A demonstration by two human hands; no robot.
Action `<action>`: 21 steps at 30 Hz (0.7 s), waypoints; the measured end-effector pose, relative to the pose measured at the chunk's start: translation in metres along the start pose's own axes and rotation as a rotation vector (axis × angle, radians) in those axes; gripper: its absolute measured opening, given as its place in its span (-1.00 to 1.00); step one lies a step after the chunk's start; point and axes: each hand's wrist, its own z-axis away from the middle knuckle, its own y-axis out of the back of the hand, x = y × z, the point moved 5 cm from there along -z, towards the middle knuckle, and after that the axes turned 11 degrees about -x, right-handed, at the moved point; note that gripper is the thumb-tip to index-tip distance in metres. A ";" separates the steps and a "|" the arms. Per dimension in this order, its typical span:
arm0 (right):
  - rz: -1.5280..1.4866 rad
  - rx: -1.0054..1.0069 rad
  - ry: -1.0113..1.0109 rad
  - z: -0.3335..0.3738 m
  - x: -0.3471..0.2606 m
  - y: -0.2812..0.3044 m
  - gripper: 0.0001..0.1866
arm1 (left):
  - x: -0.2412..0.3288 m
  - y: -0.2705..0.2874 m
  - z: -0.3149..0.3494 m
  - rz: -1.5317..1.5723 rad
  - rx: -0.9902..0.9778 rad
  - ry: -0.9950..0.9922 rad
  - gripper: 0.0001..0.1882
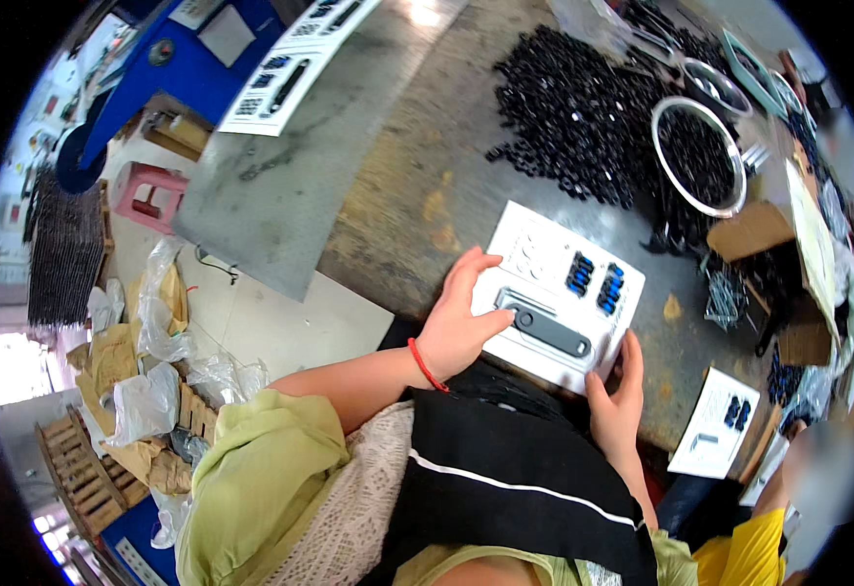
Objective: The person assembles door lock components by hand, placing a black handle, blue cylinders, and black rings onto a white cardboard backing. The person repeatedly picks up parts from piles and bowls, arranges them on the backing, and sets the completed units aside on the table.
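A flat white card [536, 239] lies at the near edge of the worktable, between my hands. On it are a dark grey bar [556, 334] with a round hole near one end, and two clusters of small black parts, one cluster [579, 274] beside the other cluster [611, 289]. My left hand [458, 322] grips the card's left side, its thumb at the left end of the bar and its fingers along the edge. My right hand [618, 402] holds the near right corner, thumb at the edge; its other fingers are partly hidden.
A pile of small black parts [573, 117] covers the far table, beside a metal bowl [698, 156] of black parts. Right are a cardboard box [754, 232] and another card [705, 420]. Printed cards [275, 122] lie far left. A yellow sleeve [754, 547] shows a person nearby.
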 end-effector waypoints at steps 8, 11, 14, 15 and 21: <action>-0.690 -0.211 0.119 -0.016 -0.023 -0.027 -0.14 | 0.004 0.040 -0.001 0.774 0.207 0.080 -0.44; -0.850 -0.371 0.152 -0.029 -0.037 -0.045 -0.11 | -0.017 0.079 0.007 0.785 0.239 0.033 -0.49; -1.018 -0.388 0.105 -0.045 -0.053 -0.061 -0.11 | -0.008 0.108 0.016 0.789 0.341 0.021 -0.50; -1.043 -0.392 0.110 -0.054 -0.058 -0.070 -0.19 | -0.016 0.122 0.019 0.782 0.346 0.014 -0.50; -1.171 -0.361 0.088 -0.100 -0.090 -0.105 -0.33 | -0.020 0.170 0.026 0.822 0.404 -0.086 -0.49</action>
